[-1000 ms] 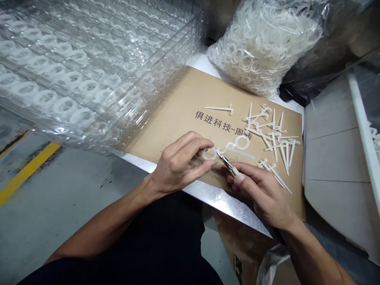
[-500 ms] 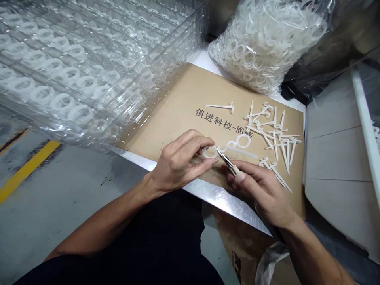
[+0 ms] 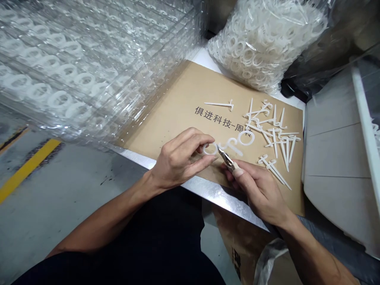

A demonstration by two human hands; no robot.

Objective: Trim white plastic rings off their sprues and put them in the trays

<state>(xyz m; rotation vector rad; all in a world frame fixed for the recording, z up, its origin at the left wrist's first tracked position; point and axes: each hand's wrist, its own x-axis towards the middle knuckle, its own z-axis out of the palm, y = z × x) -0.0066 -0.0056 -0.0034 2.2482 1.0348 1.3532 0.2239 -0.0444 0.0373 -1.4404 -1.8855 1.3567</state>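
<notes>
White plastic shows between the thumb and fingers of the left hand (image 3: 181, 158), which is partly curled, its fingertips a little apart around the near ring (image 3: 211, 153). The right hand (image 3: 261, 186) is closed around the small metal cutters (image 3: 227, 158), their tips at that ring's right edge. Just beyond the tips, the far ring (image 3: 253, 138) and its stem (image 3: 234, 148) have swung to a new angle, the stem now looking shorter, while both hands have barely moved. That suggests the link between the rings has been cut or twisted; whether they are still joined, I cannot tell. Farther right, loose white sticks (image 3: 286, 154) lie on the brown cardboard (image 3: 178, 99), which covers much of the worktop (image 3: 213, 198). Behind it stands a clear bag of rings (image 3: 246, 59).
</notes>
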